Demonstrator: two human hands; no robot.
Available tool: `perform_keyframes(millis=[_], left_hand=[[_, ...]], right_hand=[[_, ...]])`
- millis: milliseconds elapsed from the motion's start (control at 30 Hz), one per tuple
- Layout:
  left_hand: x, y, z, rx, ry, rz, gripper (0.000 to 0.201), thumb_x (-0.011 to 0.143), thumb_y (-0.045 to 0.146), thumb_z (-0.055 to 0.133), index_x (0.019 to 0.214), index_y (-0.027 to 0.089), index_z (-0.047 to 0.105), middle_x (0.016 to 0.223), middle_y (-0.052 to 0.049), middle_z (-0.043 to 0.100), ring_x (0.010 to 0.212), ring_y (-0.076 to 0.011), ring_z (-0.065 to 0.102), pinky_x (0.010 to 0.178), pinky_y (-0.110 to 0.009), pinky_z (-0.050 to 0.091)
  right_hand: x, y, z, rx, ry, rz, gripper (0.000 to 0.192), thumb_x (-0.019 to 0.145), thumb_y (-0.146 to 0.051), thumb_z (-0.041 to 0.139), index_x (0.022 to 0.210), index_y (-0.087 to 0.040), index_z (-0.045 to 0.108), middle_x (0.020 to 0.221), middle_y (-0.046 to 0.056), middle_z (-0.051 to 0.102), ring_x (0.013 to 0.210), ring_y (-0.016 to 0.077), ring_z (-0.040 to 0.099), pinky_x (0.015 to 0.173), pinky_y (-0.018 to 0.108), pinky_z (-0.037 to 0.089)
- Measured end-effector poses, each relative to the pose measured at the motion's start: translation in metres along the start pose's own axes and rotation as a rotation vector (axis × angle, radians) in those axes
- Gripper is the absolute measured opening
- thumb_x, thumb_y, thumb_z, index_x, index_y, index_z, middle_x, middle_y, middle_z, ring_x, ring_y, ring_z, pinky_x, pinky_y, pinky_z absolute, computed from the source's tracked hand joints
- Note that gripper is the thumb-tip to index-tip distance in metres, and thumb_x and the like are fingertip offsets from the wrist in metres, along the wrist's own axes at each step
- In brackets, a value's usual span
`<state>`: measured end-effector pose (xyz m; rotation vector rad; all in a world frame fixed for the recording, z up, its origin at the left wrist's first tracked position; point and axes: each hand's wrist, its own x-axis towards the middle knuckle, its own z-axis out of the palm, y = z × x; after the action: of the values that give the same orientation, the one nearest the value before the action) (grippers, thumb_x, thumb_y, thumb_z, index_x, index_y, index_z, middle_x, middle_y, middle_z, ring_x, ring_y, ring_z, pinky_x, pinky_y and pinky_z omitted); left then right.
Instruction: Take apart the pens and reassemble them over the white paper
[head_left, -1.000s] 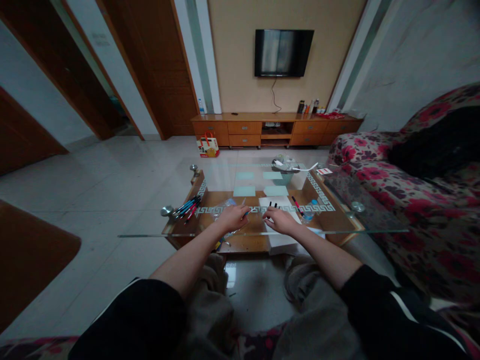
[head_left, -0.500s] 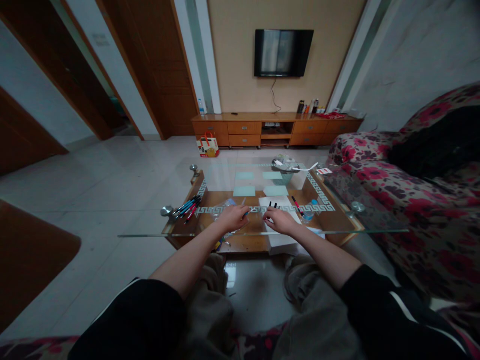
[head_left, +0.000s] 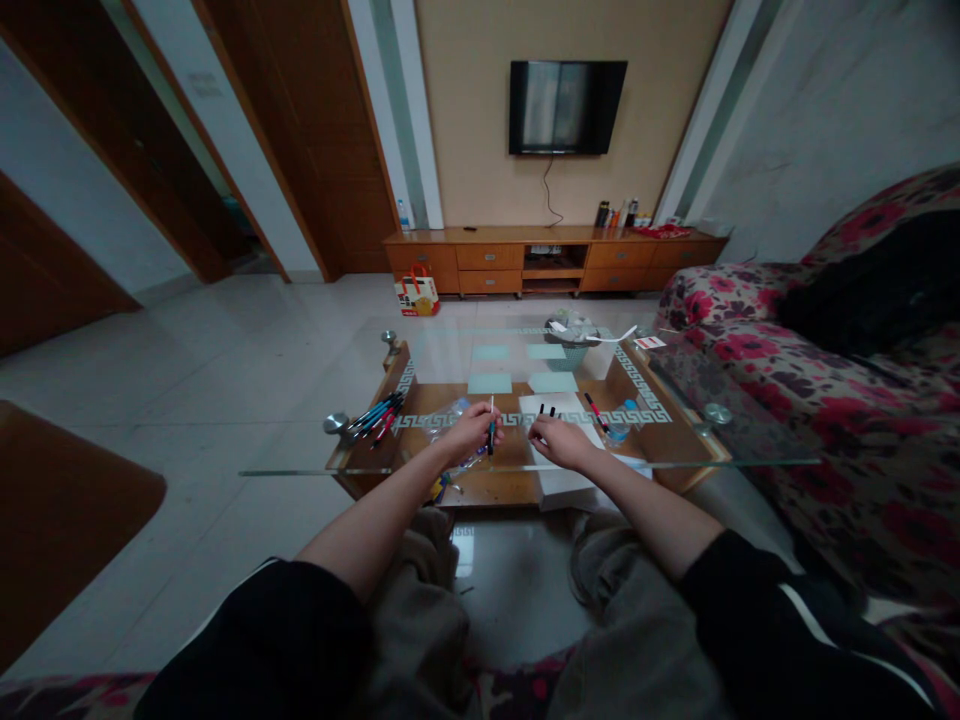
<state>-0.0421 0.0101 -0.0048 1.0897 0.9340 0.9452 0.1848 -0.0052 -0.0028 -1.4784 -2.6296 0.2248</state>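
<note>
Over the glass table my left hand (head_left: 471, 428) is closed around a pen (head_left: 492, 428), with a pale end pointing away and a dark end toward me. To its right, a short gap apart, my right hand (head_left: 561, 440) has its fingers curled together; what they hold, if anything, is hidden. Just beyond those fingers are two small black pieces, perhaps pen caps (head_left: 552, 411). A bundle of blue, black and red pens (head_left: 379, 415) lies at the left of the table. One red and black pen (head_left: 596, 412) rests to the right.
The glass tabletop (head_left: 442, 345) has a wooden shelf under it, where white paper (head_left: 559, 485) shows. A plastic bottle with a blue cap (head_left: 621, 425) is at the right. Beyond stand a waste basket (head_left: 571, 352) and a paper bag (head_left: 418, 294). A flowered sofa (head_left: 742, 340) borders the right.
My left hand has turned the pen so that it stands more in line with my view and shows more of its length. My right hand has barely moved.
</note>
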Motion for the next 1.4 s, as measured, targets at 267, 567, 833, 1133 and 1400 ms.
perform_keyframes(millis=[267, 567, 833, 1133, 1400], left_hand=[[0.002, 0.004, 0.002, -0.047, -0.026, -0.012, 0.022, 0.087, 0.04, 0.059, 0.09, 0.019, 0.056, 0.078, 0.0, 0.059, 0.049, -0.0064, 0.051, 0.046, -0.019, 0.039], [-0.001, 0.005, 0.006, -0.072, -0.137, 0.015, 0.027, 0.093, 0.048, 0.051, 0.098, 0.022, 0.047, 0.069, 0.002, 0.059, 0.044, -0.0086, 0.049, 0.044, -0.02, 0.037], [-0.004, 0.004, 0.014, 0.004, -0.207, 0.017, 0.034, 0.094, 0.056, 0.046, 0.099, 0.023, 0.042, 0.062, 0.005, 0.056, 0.045, -0.009, 0.05, 0.045, -0.018, 0.036], [-0.004, -0.005, 0.019, 0.031, -0.227, 0.071, 0.038, 0.096, 0.06, 0.041, 0.096, 0.022, 0.046, 0.056, 0.006, 0.051, 0.042, -0.0086, 0.045, 0.043, -0.018, 0.034], [-0.002, -0.009, 0.021, 0.054, -0.19, 0.078, 0.04, 0.094, 0.062, 0.043, 0.095, 0.022, 0.046, 0.057, 0.006, 0.053, 0.042, -0.0086, 0.046, 0.043, -0.018, 0.034]], right_hand=[[0.004, -0.008, 0.003, 0.228, 0.14, 0.033, 0.015, 0.097, -0.028, 0.05, 0.103, -0.02, 0.062, 0.097, 0.006, 0.068, 0.086, 0.0173, 0.063, 0.074, 0.025, 0.043], [0.008, -0.028, -0.006, 0.624, 0.424, 0.031, 0.016, 0.091, -0.028, 0.055, 0.096, -0.019, 0.068, 0.096, 0.005, 0.07, 0.084, 0.0158, 0.062, 0.075, 0.026, 0.048], [0.008, -0.038, -0.008, 0.702, 0.488, 0.07, 0.02, 0.09, -0.035, 0.06, 0.095, -0.019, 0.07, 0.088, 0.004, 0.072, 0.077, 0.016, 0.063, 0.07, 0.027, 0.048], [0.005, -0.048, -0.012, 0.78, 0.533, 0.035, 0.014, 0.085, -0.029, 0.066, 0.09, -0.019, 0.075, 0.083, 0.004, 0.073, 0.067, 0.0153, 0.06, 0.064, 0.026, 0.046], [0.006, -0.048, -0.009, 0.761, 0.526, 0.043, 0.015, 0.083, -0.025, 0.067, 0.092, -0.021, 0.077, 0.079, 0.003, 0.073, 0.066, 0.0157, 0.06, 0.064, 0.027, 0.045]])
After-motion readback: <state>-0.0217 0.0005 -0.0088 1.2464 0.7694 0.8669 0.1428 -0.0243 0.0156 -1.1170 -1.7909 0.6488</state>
